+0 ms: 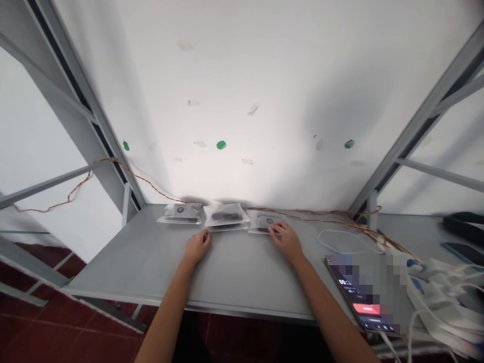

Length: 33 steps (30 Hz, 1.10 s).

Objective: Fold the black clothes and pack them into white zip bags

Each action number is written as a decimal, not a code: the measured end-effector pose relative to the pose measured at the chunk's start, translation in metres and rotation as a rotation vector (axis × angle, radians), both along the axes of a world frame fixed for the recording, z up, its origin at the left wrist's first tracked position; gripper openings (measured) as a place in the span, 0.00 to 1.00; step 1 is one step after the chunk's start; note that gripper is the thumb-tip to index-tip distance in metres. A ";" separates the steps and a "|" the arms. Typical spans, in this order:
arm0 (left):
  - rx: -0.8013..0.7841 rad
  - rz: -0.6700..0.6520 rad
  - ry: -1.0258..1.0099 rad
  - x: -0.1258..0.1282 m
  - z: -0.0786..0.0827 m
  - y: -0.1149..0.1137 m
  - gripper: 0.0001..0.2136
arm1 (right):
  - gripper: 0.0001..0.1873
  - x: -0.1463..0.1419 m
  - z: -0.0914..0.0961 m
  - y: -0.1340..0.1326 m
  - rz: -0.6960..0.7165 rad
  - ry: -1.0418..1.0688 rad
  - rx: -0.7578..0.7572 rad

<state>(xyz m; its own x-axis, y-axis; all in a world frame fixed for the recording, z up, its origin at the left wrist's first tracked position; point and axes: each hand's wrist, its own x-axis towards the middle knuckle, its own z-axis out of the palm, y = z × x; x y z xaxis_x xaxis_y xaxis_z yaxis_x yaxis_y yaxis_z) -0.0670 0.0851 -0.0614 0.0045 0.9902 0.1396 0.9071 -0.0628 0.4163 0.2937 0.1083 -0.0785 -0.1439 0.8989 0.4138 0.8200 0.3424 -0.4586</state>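
Three frosted plastic zip bags with dark items inside lie in a row along the back of the grey table: the left bag [180,214], the middle bag [226,217] and the right bag [260,221]. My left hand [197,247] rests on the table just in front of the gap between the left and middle bags. Its fingers are curled in, and nothing shows in them. My right hand [286,241] is at the right bag, thumb and fingers closed on its right end. What is inside the bags is too blurred to name.
A lit phone [359,295] with a cable lies at the right front. Beside it are tangled white cables and adapters [442,287]. A thin white cable loop [350,242] lies behind the phone. Red-yellow wires [313,218] run along the wall; metal frame posts [414,118] flank the table.
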 end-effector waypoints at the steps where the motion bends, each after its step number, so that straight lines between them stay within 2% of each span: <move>1: 0.008 -0.018 0.002 0.001 0.001 0.000 0.12 | 0.22 -0.001 -0.001 0.001 -0.029 -0.018 0.008; 4: 0.049 -0.135 0.009 0.010 0.007 -0.004 0.12 | 0.25 -0.003 -0.002 0.002 -0.053 -0.089 -0.039; 7: 0.117 -0.300 0.016 0.033 0.012 -0.025 0.12 | 0.25 -0.008 -0.003 -0.016 -0.033 -0.148 -0.106; 9: 0.173 -0.402 0.027 0.054 0.008 -0.051 0.17 | 0.26 -0.015 -0.006 -0.045 -0.028 -0.178 -0.126; 12: 0.296 -0.576 0.106 0.085 -0.009 -0.098 0.34 | 0.29 -0.026 -0.013 -0.104 0.018 -0.185 -0.124; 14: 0.351 -0.583 0.150 0.098 -0.021 -0.123 0.35 | 0.31 -0.027 -0.017 -0.141 0.160 -0.121 -0.141; 16: 0.355 -0.558 0.138 0.102 -0.029 -0.136 0.29 | 0.32 -0.021 -0.018 -0.167 0.294 -0.012 -0.179; 19: 0.343 -0.548 0.053 0.096 -0.031 -0.139 0.22 | 0.26 0.000 -0.020 -0.181 0.294 0.159 -0.167; 23: 0.386 -0.511 0.031 0.097 -0.025 -0.138 0.16 | 0.15 0.020 -0.030 -0.182 0.240 0.305 -0.139; 26: 0.455 -0.530 0.011 0.114 -0.021 -0.142 0.13 | 0.14 0.022 -0.033 -0.186 0.260 0.358 -0.161; 33: 0.498 -0.677 -0.061 0.156 -0.017 -0.134 0.03 | 0.16 0.016 -0.019 -0.194 0.257 0.410 -0.209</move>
